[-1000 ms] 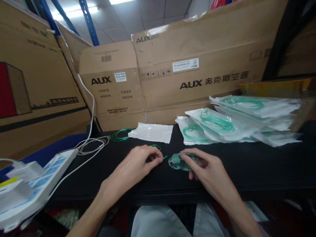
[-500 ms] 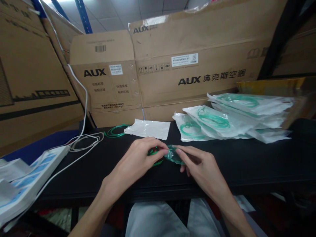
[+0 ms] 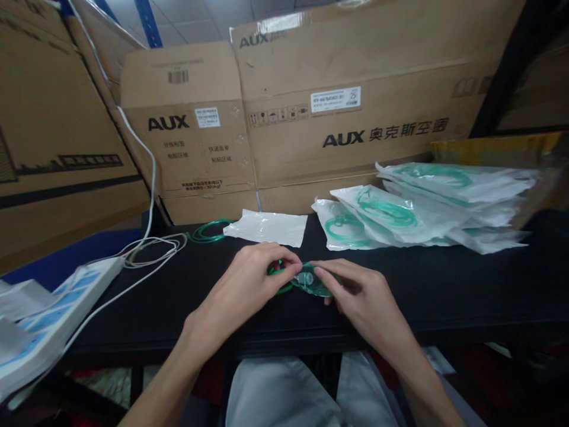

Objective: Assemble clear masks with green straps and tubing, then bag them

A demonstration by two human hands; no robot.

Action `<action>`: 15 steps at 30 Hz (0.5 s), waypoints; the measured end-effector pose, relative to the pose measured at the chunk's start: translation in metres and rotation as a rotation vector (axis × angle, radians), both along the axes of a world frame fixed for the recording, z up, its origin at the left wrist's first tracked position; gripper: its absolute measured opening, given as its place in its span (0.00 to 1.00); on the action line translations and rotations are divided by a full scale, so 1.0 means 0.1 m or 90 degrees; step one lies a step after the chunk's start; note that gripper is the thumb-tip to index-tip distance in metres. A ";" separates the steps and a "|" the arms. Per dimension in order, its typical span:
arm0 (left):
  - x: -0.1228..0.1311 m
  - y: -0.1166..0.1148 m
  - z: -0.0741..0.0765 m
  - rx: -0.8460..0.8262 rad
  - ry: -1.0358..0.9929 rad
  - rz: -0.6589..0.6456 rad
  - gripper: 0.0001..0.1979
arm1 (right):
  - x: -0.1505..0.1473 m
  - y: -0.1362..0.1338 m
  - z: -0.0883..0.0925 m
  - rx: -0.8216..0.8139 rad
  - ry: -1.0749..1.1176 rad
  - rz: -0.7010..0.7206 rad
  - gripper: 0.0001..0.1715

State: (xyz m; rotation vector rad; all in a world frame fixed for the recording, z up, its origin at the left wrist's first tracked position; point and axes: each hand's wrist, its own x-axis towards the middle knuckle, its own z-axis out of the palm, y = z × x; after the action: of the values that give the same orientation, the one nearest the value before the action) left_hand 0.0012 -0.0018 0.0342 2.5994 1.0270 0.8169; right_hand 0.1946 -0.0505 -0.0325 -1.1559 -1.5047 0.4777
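Note:
My right hand (image 3: 355, 290) grips a clear green plastic mask (image 3: 313, 281) just above the black table (image 3: 444, 296). My left hand (image 3: 249, 284) is closed in a pinch on a thin green strap (image 3: 278, 289) at the mask's left end, fingertips touching the mask. Both hands meet at the table's middle, near its front edge. An empty flat white bag (image 3: 267, 226) lies just behind them, with a coil of green tubing (image 3: 208, 231) to its left.
A pile of sealed white bags with green tubing (image 3: 422, 207) lies at the back right. Large AUX cardboard boxes (image 3: 347, 112) wall the table's back and left. A white power strip (image 3: 66, 296) and its cable (image 3: 151, 249) lie at the left edge.
My hands came together: the left hand brought the green strap to the mask's left end, and the right hand turned the mask slightly. The view shifted a little.

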 end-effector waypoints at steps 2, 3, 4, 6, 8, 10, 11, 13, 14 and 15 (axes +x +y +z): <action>0.00 0.00 0.00 0.001 0.005 0.004 0.06 | 0.00 0.00 -0.01 0.000 -0.003 0.005 0.14; 0.00 0.00 0.00 0.000 0.008 0.006 0.06 | 0.00 0.00 -0.01 0.002 -0.006 0.006 0.14; 0.00 0.00 0.00 0.001 0.010 0.007 0.06 | 0.00 0.00 -0.01 0.008 -0.012 0.005 0.13; 0.00 0.00 0.00 0.004 0.014 0.015 0.06 | 0.00 0.00 -0.01 0.022 -0.029 -0.001 0.13; 0.01 -0.01 0.00 0.008 0.016 0.023 0.06 | 0.00 0.00 0.00 0.038 -0.048 -0.008 0.12; 0.02 -0.02 0.00 0.010 0.019 0.028 0.07 | 0.00 0.00 0.00 0.048 -0.061 -0.014 0.12; 0.02 -0.03 0.00 0.010 0.022 0.029 0.07 | 0.00 0.00 0.00 0.053 -0.065 -0.017 0.12; 0.03 -0.03 0.00 0.009 0.028 0.027 0.06 | -0.01 0.00 0.00 0.058 -0.072 -0.022 0.12; 0.03 -0.03 0.00 0.007 0.029 0.026 0.06 | -0.01 0.00 0.00 0.057 -0.073 -0.023 0.12; 0.03 -0.03 0.00 0.005 0.029 0.026 0.06 | -0.01 0.00 0.00 0.055 -0.072 -0.023 0.11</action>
State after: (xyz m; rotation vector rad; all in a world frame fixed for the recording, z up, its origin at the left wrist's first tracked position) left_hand 0.0047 -0.0047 0.0343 2.6239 1.0940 0.7750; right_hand 0.1938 -0.0509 -0.0324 -1.1570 -1.5829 0.3237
